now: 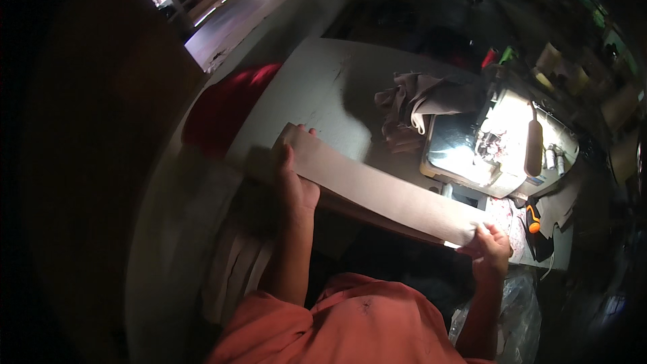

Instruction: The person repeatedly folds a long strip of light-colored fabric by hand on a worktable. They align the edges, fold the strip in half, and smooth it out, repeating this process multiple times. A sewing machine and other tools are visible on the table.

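1. Cloth strip (377,178), long and pale, is spanning the space between the two grips, its long axis slanting from the left grip down to the right one, across the front of the body.
2. Left hand (298,192) is holding the upper end: the thumb is lying over the face and fingertips are showing past the far edge, so this grip is wrapping the strip without fully clenching.
3. Right hand (492,246) is pinching the opposite end, thumb and fingers meeting on the cloth with no gap showing.
4. Both grips are touching the strip, so neither is standing nearer to it; the right one is sitting closer to the brightly lit machine (512,118) beyond it.
5. Crumpled brown cloth (431,98) is lying on the tabletop (296,87), beyond the strip's middle.
6. Orange-handled item (533,226) is resting just right of the right grip; red cloth (232,104) is lying beyond the left grip, off to its left.
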`<state>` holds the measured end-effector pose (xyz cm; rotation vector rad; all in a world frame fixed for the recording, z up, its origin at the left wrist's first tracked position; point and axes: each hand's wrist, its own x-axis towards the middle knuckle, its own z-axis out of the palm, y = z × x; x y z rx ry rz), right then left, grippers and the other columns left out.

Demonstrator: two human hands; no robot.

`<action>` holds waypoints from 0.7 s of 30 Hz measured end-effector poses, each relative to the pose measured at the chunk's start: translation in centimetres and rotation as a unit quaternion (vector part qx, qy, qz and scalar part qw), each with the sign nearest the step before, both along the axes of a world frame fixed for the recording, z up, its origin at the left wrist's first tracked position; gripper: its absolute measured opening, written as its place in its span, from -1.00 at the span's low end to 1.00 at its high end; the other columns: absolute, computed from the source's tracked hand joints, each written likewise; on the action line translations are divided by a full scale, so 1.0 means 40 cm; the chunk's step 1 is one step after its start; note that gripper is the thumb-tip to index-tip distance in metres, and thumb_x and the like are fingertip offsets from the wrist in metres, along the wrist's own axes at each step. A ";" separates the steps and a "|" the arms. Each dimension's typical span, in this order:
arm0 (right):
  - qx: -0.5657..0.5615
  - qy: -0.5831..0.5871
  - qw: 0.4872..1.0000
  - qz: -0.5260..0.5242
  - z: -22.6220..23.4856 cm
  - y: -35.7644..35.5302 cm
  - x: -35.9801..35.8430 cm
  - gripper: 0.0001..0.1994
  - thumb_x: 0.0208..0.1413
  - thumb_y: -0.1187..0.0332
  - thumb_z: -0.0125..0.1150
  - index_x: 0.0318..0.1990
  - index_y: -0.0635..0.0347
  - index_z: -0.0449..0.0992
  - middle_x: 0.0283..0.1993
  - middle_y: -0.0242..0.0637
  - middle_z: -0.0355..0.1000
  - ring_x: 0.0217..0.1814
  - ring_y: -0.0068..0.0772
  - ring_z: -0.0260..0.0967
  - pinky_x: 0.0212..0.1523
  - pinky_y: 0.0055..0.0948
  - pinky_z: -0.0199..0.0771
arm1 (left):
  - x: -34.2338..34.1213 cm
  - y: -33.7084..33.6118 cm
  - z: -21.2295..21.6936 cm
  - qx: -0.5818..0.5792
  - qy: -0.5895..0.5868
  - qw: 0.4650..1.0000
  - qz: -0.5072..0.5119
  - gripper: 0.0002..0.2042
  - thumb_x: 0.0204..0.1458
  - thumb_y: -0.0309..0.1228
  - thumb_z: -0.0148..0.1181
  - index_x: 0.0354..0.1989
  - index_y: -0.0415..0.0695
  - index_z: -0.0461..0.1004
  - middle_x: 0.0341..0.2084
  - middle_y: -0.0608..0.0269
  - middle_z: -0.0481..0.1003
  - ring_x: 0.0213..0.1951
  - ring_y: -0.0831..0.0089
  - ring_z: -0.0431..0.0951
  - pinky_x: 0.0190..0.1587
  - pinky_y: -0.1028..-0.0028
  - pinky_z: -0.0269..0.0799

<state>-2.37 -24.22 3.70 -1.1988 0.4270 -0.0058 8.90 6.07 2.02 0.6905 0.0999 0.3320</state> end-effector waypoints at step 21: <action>-0.005 -0.158 0.973 0.165 0.014 0.042 0.028 -0.84 0.01 0.47 -0.01 -0.26 0.37 0.36 -0.39 -0.31 0.37 -0.39 -0.63 0.33 -0.34 -0.65 0.36 | -0.015 -0.331 0.097 0.498 -0.087 0.702 -0.502 -0.74 -0.07 -0.28 0.10 -0.34 -0.26 0.41 -0.42 0.26 0.43 -0.34 0.58 0.39 -0.25 0.58 0.28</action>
